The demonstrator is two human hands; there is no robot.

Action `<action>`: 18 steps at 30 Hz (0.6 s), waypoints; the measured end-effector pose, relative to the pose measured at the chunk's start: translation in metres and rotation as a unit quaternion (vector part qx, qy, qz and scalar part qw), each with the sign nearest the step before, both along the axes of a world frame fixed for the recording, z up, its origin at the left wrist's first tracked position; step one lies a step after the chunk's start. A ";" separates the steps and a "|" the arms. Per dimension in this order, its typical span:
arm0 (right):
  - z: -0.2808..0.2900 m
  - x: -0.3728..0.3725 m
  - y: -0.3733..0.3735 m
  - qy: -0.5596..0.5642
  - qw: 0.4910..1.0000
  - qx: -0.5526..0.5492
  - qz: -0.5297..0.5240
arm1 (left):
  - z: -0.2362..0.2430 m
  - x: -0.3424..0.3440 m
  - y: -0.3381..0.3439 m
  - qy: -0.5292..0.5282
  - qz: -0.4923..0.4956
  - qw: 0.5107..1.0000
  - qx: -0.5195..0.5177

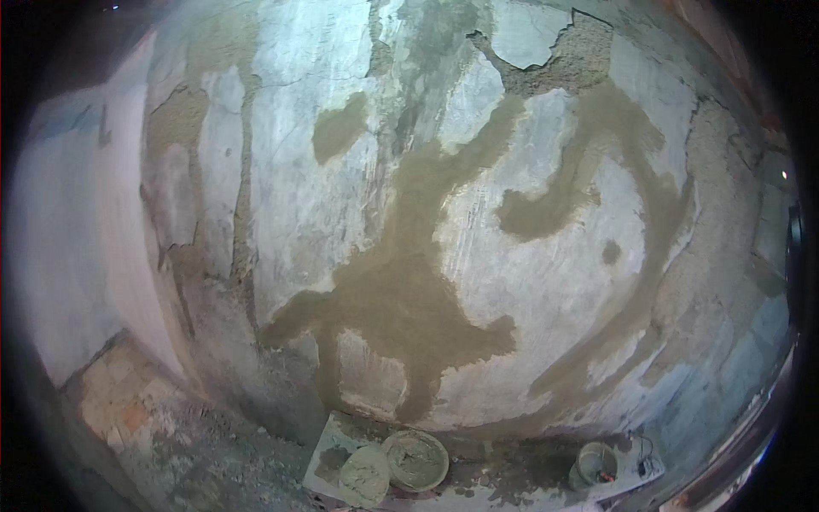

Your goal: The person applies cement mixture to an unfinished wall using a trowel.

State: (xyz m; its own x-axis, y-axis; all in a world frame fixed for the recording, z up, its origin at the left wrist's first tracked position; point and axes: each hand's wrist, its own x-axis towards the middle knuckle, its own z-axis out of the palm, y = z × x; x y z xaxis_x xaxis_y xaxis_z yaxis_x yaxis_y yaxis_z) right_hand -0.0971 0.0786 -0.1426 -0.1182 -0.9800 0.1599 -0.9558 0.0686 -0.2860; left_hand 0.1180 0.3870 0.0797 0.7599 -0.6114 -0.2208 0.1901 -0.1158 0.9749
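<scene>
Neither of my hands shows in the head view. Ahead stands a worn, whitish wall [529, 290] with brown patches of smoothed plaster [401, 303] spread over its middle and right. A broken hollow [567, 64] with a rough, crumbly face lies near the top right. Below, at the wall's foot, a round basin [418, 461] holds grey-brown mortar. Overlapping it on the left is a paler round pan [365, 476], also with mortar in it.
The basins stand on a pale board or ledge [320, 480]. A bucket [595, 465] with something orange inside stands to the right, near a dark, wiry object [650, 459]. Rubble-strewn floor [196, 444] lies at the left; cracked plaster edges [243, 196] run up the wall.
</scene>
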 end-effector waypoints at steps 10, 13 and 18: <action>0.012 0.084 0.052 0.083 0.994 -0.066 0.003 | 0.000 0.112 0.137 0.065 0.072 0.994 0.043; 0.015 0.066 0.064 0.143 0.985 -0.085 0.049 | 0.011 0.135 0.151 0.074 0.075 0.994 -0.004; -0.009 0.053 0.065 0.198 0.969 -0.114 0.094 | 0.019 0.135 0.160 0.165 0.159 0.966 -0.119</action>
State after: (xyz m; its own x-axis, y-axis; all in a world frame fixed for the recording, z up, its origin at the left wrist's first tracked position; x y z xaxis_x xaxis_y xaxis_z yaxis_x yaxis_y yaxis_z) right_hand -0.0446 0.1434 -0.1518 0.1740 -0.9122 0.3708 -0.9831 -0.1392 0.1190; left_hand 0.2527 0.5472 0.0987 0.8304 -0.4215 -0.3644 0.4834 0.2200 0.8473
